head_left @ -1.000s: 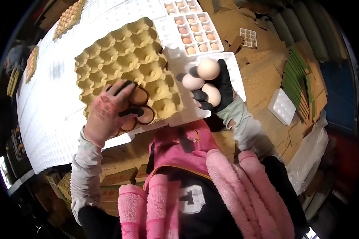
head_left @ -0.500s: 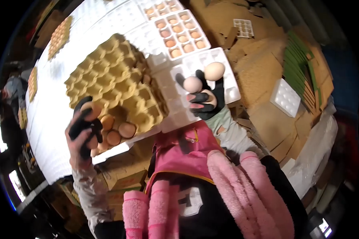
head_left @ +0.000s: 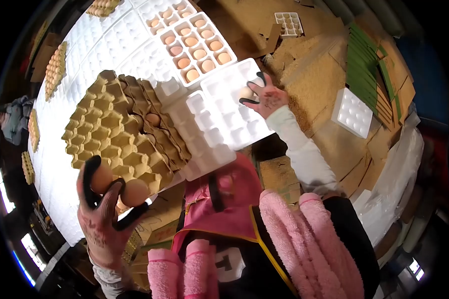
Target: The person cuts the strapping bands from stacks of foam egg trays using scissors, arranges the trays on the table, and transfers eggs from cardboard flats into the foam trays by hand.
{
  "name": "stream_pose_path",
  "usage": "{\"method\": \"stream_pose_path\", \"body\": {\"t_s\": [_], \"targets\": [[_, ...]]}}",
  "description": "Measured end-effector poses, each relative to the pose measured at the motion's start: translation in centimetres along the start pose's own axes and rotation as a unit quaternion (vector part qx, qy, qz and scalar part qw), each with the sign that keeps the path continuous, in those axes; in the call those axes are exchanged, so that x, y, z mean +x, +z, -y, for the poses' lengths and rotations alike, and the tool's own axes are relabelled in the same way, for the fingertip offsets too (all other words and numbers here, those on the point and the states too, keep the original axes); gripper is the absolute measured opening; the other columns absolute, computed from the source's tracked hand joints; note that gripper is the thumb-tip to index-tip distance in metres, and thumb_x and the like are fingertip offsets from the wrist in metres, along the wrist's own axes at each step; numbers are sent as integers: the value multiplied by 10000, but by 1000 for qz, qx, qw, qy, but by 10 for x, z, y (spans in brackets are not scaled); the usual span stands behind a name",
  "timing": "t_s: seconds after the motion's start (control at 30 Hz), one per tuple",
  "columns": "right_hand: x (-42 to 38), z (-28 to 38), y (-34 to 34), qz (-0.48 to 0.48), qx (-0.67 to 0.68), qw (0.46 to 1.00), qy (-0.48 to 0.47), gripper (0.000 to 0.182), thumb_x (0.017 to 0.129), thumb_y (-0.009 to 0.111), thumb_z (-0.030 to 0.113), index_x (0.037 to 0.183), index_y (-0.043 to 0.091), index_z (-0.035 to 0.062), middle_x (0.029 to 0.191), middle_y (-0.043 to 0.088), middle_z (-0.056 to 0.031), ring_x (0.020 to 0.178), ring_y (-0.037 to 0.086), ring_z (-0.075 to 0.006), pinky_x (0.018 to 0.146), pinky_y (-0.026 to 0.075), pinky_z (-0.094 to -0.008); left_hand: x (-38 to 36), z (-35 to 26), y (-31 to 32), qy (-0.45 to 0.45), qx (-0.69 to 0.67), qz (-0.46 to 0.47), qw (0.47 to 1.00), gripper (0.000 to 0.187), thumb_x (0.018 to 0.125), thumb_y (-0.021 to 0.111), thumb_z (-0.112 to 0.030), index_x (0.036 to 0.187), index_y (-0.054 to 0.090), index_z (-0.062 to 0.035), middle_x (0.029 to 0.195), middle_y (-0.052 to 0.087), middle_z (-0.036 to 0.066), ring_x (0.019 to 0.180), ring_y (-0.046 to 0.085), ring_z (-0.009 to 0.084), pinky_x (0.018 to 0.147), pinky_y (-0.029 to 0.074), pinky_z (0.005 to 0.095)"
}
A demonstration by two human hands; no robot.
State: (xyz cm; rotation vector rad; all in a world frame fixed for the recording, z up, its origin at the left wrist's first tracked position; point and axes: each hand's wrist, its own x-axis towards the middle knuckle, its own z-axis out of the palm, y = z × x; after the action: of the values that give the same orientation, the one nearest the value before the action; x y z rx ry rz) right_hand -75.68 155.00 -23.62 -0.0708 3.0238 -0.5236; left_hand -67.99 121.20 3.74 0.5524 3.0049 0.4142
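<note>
My left hand [head_left: 102, 219], in a glove with dark fingertips, is turned up beside the near corner of the stacked pulp egg trays [head_left: 97, 124]. Its fingers curl around brown eggs [head_left: 134, 193], with another brown egg [head_left: 101, 178] further up between them. Over the outer edge of a white foam egg tray [head_left: 234, 130], my right hand [head_left: 270, 98] is palm down. Its fingers close round a pale egg [head_left: 245, 93] at the tray's cups. One brown egg [head_left: 153, 119] sits in the darker pulp trays at the stack's side.
Another foam tray [head_left: 173, 64] filled with eggs stands just beyond. More white trays [head_left: 119, 32] cover the table to the left, with pulp trays of eggs [head_left: 56, 71] along its far side. Cardboard [head_left: 314, 89], a green slatted piece [head_left: 366, 65] and an overturned foam tray [head_left: 353, 113] lie right.
My right hand has turned over from holding several eggs palm up and moved onto the foam tray. My left hand has lifted eggs from the pulp tray's near corner and turned upward.
</note>
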Motion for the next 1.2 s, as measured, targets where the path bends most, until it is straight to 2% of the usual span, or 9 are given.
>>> {"method": "stream_pose_path", "body": {"t_s": [0.13, 0.2, 0.37, 0.5, 0.6, 0.7, 0.8, 0.9, 1.2], "targets": [[24, -25, 59, -15, 538, 837, -99, 590, 761, 653, 455, 1249, 512, 154, 1223, 521, -124, 982, 620, -231, 818, 514, -337, 47, -58, 71, 70, -153, -46, 985, 493, 556, 847, -171, 999, 660, -66, 1347, 411, 200, 1083, 579, 348, 924, 497, 410], [25, -1, -6, -44, 34, 996, -63, 564, 766, 664, 403, 1241, 517, 136, 1173, 552, -114, 961, 625, -251, 789, 516, -344, 82, -62, 136, 59, -198, 11, 978, 492, 568, 834, -199, 1015, 655, -99, 1318, 438, 199, 1027, 599, 329, 878, 509, 396], [94, -17, 35, -188, 68, 944, -261, 524, 798, 654, 218, 1274, 466, 105, 1171, 532, -118, 1075, 502, -315, 951, 379, -444, 140, -20, 266, 17, -74, 50, 996, 515, 598, 773, -125, 1095, 641, -140, 1331, 480, 120, 955, 626, 275, 849, 505, 361], [66, -27, 29, -223, 88, 952, -189, 607, 776, 638, 179, 1307, 403, 6, 1266, 464, -196, 1145, 442, -353, 998, 320, -475, 161, -11, 279, -23, -2, 68, 997, 396, 724, 632, -109, 1112, 646, -183, 1328, 497, 116, 990, 621, 277, 839, 512, 360], [17, -42, 33, -148, 152, 975, 67, 606, 841, 589, 241, 1335, 363, -28, 1305, 453, -243, 1155, 478, -404, 987, 390, -436, 187, -38, 280, 25, -210, -206, 955, 425, 773, 581, -64, 1180, 608, -183, 1255, 544, 132, 1041, 571, 319, 884, 470, 393], [-11, -42, 52, -65, 82, 990, 92, 676, 859, 573, 345, 1381, 333, -12, 1346, 426, -276, 1212, 453, -420, 1003, 387, -429, 224, -46, 368, -41, 18, -145, 988, 522, 849, 509, -270, 1357, 443, -170, 1407, 419, 121, 1293, 353, 383, 1076, 176, 612], [-5, -73, 59, -177, 199, 963, 35, 564, 882, 563, 126, 1377, 336, -20, 1378, 425, -227, 1195, 491, -374, 1003, 399, -412, 183, -72, 324, -33, 105, -165, 980, 440, 928, 359, -222, 1349, 446, -129, 1467, 317, 188, 1358, 265, 399, 1097, 124, 617], [-1, 7, 3, -79, 650, 756, -2, 477, 882, 567, 71, 1329, 421, -8, 1256, 544, -131, 1116, 551, -232, 961, 441, -324, 68, -78, 176, 178, -294, -202, 917, 425, 907, 417, -128, 1322, 502, -163, 1356, 482, 143, 1332, 334, 358, 1109, 180, 549], [-21, 353, -56, -2, 35, 848, -529, 647, 695, 738, 331, 1228, 506, 49, 1073, 590, -143, 1035, 548, -332, 965, 403, -400, -96, 190, 43, 10, 22, -60, 998, 625, 674, 758, -277, 1231, 540, -97, 1112, 620, 91, 1104, 513, 334, 979, 355, 441]]}}
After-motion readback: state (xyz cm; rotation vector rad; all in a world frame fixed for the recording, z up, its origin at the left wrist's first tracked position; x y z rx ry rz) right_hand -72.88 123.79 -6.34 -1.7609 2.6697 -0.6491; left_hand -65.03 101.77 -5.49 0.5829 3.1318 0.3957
